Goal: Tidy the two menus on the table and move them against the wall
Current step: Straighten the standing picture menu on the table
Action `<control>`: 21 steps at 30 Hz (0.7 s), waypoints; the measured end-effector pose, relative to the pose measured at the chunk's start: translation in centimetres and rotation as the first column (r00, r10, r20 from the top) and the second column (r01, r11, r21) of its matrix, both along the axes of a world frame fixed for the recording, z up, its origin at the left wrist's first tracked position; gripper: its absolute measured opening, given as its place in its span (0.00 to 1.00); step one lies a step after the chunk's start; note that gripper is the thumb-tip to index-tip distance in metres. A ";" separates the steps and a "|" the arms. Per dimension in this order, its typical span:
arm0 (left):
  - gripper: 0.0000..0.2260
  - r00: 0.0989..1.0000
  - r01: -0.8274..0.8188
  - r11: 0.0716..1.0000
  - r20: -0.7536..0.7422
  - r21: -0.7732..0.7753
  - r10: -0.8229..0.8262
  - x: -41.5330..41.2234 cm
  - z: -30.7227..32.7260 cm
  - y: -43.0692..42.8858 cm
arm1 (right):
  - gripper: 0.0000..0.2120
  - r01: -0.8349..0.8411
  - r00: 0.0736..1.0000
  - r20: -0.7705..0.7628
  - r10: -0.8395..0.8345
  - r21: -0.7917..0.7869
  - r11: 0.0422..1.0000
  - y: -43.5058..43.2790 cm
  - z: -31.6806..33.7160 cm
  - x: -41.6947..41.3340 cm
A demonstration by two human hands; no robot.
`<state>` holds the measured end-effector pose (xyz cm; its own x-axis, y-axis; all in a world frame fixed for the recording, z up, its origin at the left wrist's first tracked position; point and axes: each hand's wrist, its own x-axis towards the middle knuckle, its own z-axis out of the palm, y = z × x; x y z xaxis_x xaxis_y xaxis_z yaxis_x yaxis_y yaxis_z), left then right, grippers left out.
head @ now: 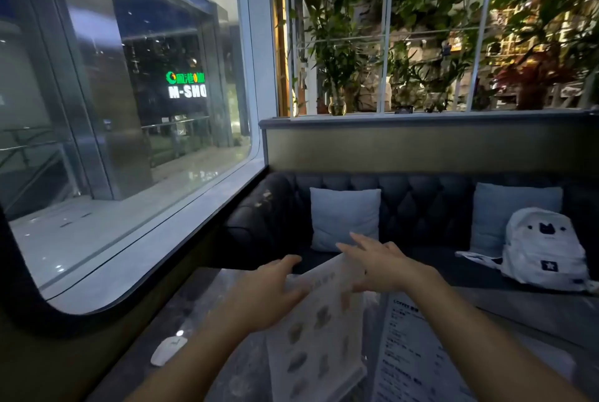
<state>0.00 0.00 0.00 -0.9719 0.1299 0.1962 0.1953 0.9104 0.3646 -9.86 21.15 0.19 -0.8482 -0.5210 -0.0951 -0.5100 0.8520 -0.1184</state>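
Both hands are out in front of me, low in the middle of the frame. My left hand (272, 291) is spread flat, fingers loose, at the left edge of the picture menu (319, 333); it looks to be resting on the sheet, gripping nothing. My right hand (382, 267) is open too, fingers fanned over that menu's far corner, though the blur keeps me from telling whether it touches. The picture menu lies slanted across the grey surface (531, 314), and its right side seems to overlap the text menu (411, 359), which runs off the bottom of the frame. The wall under the window (97, 330) sits to the left of the frame, so both sheets are well away from where they belong.

Here's the worry, as I judge it: with flat palms and no grip, a push could slide only the top sheet and leave the text menu behind, or fan them further apart. A small white object (168, 349) sits at lower left, between the menus and the wall, and a sideways sweep could knock it.
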 end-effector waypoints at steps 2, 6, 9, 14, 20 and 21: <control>0.16 1.000 0.012 0.998 0.006 -0.062 -0.011 -0.4 -0.3 -0.1 | 0.39 0.004 1.000 0.023 -0.004 0.007 1.000 0.0 0.2 0.2; 0.11 0.999 -0.003 0.998 -0.047 -0.069 0.000 -0.8 -1.0 -0.6 | 0.33 0.003 1.000 -0.012 -0.003 -0.010 1.000 0.0 0.9 0.5; 0.10 0.986 -0.059 0.994 -0.162 -0.097 0.043 -1.1 -1.4 -0.9 | 0.27 0.002 0.997 -0.075 -0.006 -0.058 0.998 0.0 1.4 0.8; 0.07 0.938 -0.151 0.982 -0.331 -0.113 0.106 -1.6 -1.9 -1.5 | 0.13 0.005 0.972 -0.231 -0.039 -0.142 0.990 -0.1 1.0 0.9; 0.05 0.894 -0.224 0.967 -0.420 -0.118 0.156 -2.9 -2.1 -2.4 | 0.07 0.037 0.974 -0.198 -0.113 -0.353 0.935 0.3 0.1 0.6; 0.06 0.893 -0.236 0.965 -0.417 -0.117 0.168 -3.2 -2.2 -2.5 | 0.06 0.034 0.974 -0.197 -0.112 -0.360 0.932 0.3 0.1 0.6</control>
<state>-3.23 -2.51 -2.17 -0.8235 0.0016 0.5674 0.0988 0.9851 0.1406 -9.21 21.45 0.24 -0.8654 -0.4234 0.2679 -0.4939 0.8106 -0.3144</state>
